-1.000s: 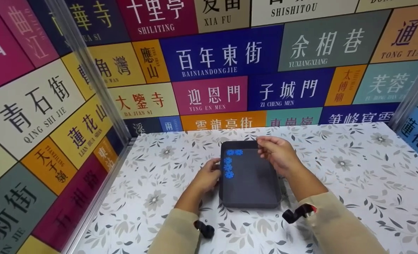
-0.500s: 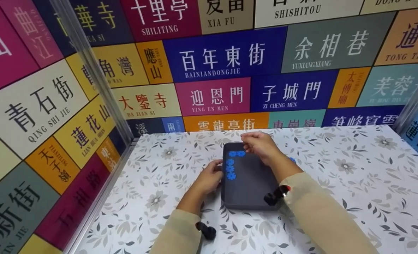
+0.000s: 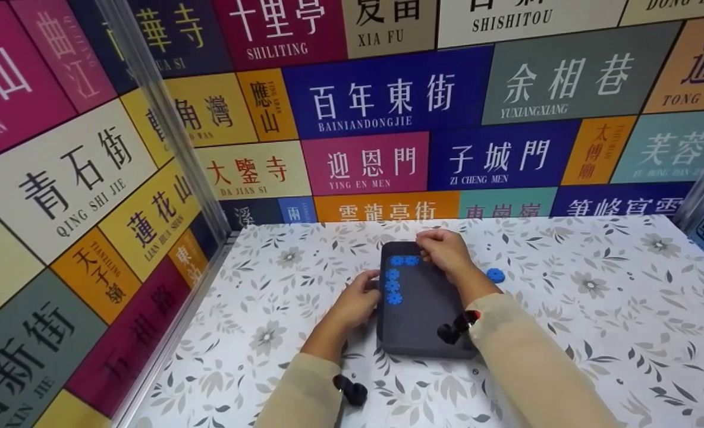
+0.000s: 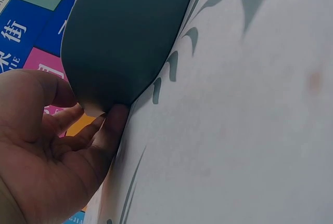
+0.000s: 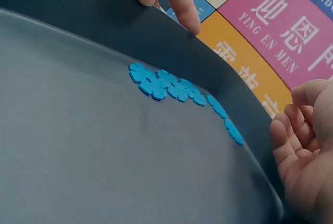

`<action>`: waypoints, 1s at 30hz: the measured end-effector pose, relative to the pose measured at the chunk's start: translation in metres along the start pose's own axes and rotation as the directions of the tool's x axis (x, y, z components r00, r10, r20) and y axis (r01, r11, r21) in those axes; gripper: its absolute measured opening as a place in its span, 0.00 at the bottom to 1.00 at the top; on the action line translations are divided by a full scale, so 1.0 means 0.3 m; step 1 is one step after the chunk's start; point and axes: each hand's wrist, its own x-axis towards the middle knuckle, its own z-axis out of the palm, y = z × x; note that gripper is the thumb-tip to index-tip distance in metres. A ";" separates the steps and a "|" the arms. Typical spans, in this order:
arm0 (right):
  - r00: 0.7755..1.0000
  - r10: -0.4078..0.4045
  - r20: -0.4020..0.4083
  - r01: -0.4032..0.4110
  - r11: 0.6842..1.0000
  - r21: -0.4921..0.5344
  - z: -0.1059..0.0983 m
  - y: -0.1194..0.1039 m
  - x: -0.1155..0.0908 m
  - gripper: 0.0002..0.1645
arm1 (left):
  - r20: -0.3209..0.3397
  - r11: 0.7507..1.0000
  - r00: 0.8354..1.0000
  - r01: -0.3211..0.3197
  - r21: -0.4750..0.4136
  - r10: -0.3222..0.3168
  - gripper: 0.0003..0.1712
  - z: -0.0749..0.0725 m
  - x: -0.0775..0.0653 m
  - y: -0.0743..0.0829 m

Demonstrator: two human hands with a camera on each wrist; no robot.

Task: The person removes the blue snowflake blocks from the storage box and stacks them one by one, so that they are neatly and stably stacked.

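Left arm (image 3: 304,386) and right arm (image 3: 536,356) reach in from near side. Left hand (image 3: 357,299) nearer, fingers loosely bent, thumb apart from index. Right hand (image 3: 445,252) farther, fingers curled in.

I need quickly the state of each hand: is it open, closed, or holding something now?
Left hand: holding the tray by its edge.
Right hand: closed, nothing visible inside.

I find a booth-like enclosure; the wider premises I cannot determine. Its back wall (image 3: 382,95) and left wall (image 3: 84,166) bear coloured blocks of Chinese characters with Latin lettering, a shiny corner strip (image 3: 172,119) marks their junction, and a floral-patterned worktop (image 3: 275,279) abuts the back wall.
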 end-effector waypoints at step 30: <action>0.986 -0.103 0.131 0.157 0.839 -0.521 0.014 0.084 0.008 0.21 | 0.015 0.999 0.999 0.044 0.002 -0.044 0.36 -0.001 0.000 0.000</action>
